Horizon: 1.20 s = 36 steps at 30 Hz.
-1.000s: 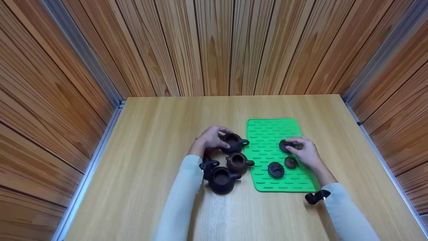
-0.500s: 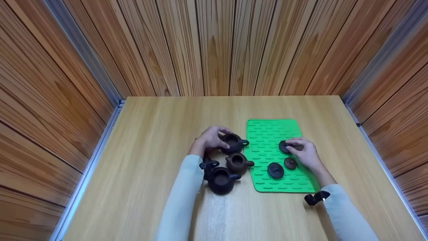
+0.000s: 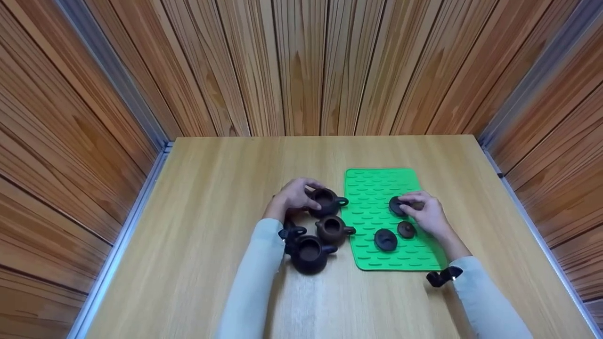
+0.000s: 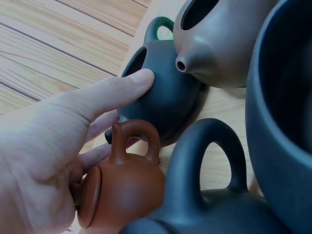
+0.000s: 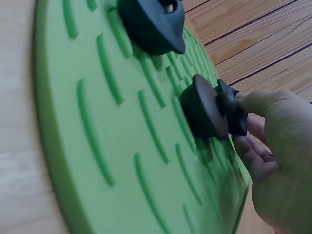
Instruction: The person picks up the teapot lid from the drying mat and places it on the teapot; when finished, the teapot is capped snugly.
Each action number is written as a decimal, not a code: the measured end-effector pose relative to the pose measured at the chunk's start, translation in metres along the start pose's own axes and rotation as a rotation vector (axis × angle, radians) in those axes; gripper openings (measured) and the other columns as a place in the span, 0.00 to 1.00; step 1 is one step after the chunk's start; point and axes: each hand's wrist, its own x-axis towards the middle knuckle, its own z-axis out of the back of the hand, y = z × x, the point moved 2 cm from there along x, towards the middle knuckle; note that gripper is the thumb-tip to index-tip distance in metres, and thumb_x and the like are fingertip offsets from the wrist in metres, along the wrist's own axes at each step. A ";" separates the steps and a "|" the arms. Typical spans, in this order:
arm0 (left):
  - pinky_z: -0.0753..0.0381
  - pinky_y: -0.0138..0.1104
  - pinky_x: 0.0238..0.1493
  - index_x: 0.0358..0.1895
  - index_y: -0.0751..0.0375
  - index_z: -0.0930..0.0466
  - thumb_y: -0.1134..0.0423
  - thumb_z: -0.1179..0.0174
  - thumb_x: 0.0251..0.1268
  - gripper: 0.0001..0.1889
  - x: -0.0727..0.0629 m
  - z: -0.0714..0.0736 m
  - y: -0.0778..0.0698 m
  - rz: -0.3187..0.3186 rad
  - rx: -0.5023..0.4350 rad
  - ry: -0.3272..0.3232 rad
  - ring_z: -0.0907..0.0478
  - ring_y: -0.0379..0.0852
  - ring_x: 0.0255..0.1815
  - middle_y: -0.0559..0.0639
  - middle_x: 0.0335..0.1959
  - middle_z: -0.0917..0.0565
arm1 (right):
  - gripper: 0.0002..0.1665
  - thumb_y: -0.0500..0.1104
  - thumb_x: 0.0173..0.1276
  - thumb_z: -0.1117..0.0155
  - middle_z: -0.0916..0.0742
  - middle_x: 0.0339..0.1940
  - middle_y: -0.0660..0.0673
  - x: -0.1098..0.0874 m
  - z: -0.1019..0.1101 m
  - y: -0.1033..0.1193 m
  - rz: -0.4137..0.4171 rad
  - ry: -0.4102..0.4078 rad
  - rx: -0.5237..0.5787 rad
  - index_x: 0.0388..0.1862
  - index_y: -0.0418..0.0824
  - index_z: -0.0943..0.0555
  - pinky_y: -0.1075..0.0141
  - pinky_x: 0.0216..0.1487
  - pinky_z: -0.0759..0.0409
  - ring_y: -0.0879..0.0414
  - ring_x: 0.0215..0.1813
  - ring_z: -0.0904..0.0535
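My left hand [image 3: 296, 194] grips a black lidless teapot [image 3: 324, 208], its thumb on the pot's side near the opening and its other fingers partly hidden behind. Below that hand, in the left wrist view, sits a small reddish-brown teapot [image 4: 129, 187] with its lid on. On the green mat [image 3: 372, 181], my right hand [image 3: 427, 213] pinches a black lid [image 3: 395, 206] between thumb and fingers, close over the mat. Nearer me on the mat lie a brown lid [image 3: 406, 230] and a larger black lid [image 3: 386, 240].
A brown lidless teapot [image 3: 331, 229] stands by the mat's left edge. In front of it is another black open teapot [image 3: 308, 258], beside a dark teapot's handle [image 4: 187, 168] partly covered by the left wrist. Wood-panelled walls [image 3: 301, 66] enclose the table [image 3: 198, 188].
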 end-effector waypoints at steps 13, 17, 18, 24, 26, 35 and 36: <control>0.18 0.51 0.77 0.73 0.44 0.14 0.65 0.20 0.70 0.30 -0.004 0.004 0.003 0.034 -0.032 0.016 0.19 0.57 0.77 0.51 0.81 0.19 | 0.15 0.34 0.80 0.26 0.12 0.67 0.31 0.009 -0.015 0.025 0.010 0.085 0.000 0.61 0.33 0.08 0.76 0.61 0.17 0.44 0.69 0.17; 0.20 0.52 0.78 0.73 0.45 0.14 0.66 0.20 0.70 0.30 -0.002 0.004 0.001 0.029 -0.023 0.015 0.20 0.57 0.77 0.52 0.81 0.20 | 0.14 0.34 0.79 0.26 0.12 0.67 0.31 0.015 -0.022 0.034 0.033 0.092 0.003 0.60 0.33 0.07 0.62 0.68 0.12 0.41 0.70 0.18; 0.20 0.52 0.79 0.73 0.45 0.14 0.66 0.20 0.70 0.30 -0.002 0.004 0.000 0.028 -0.019 0.014 0.20 0.58 0.77 0.52 0.81 0.20 | 0.14 0.33 0.79 0.26 0.12 0.67 0.31 0.017 -0.024 0.036 0.040 0.095 0.008 0.60 0.33 0.07 0.56 0.69 0.12 0.40 0.70 0.18; 0.20 0.52 0.78 0.75 0.46 0.16 0.66 0.20 0.69 0.32 -0.002 0.002 -0.001 0.009 -0.008 0.010 0.20 0.58 0.77 0.52 0.81 0.19 | 0.14 0.32 0.78 0.27 0.12 0.67 0.30 0.024 -0.038 0.048 0.072 0.124 0.037 0.59 0.32 0.07 0.40 0.72 0.15 0.35 0.73 0.18; 0.20 0.52 0.79 0.76 0.46 0.16 0.66 0.20 0.69 0.33 -0.002 0.001 -0.001 -0.003 0.006 0.006 0.20 0.58 0.76 0.52 0.80 0.19 | 0.14 0.32 0.78 0.26 0.12 0.67 0.30 0.026 -0.043 0.052 0.085 0.128 0.038 0.59 0.33 0.07 0.40 0.71 0.14 0.35 0.72 0.18; 0.20 0.49 0.78 0.74 0.46 0.14 0.63 0.19 0.68 0.31 0.002 -0.001 -0.001 -0.023 0.055 -0.007 0.17 0.57 0.75 0.53 0.79 0.18 | 0.13 0.33 0.76 0.24 0.10 0.64 0.31 0.036 -0.062 0.074 0.141 0.132 0.069 0.57 0.34 0.06 0.54 0.65 0.12 0.38 0.70 0.17; 0.20 0.49 0.78 0.74 0.46 0.14 0.63 0.19 0.68 0.31 0.002 -0.001 -0.001 -0.024 0.059 -0.006 0.17 0.57 0.75 0.53 0.79 0.18 | 0.13 0.33 0.76 0.24 0.11 0.64 0.31 0.037 -0.064 0.076 0.143 0.133 0.070 0.57 0.34 0.06 0.55 0.65 0.13 0.38 0.70 0.17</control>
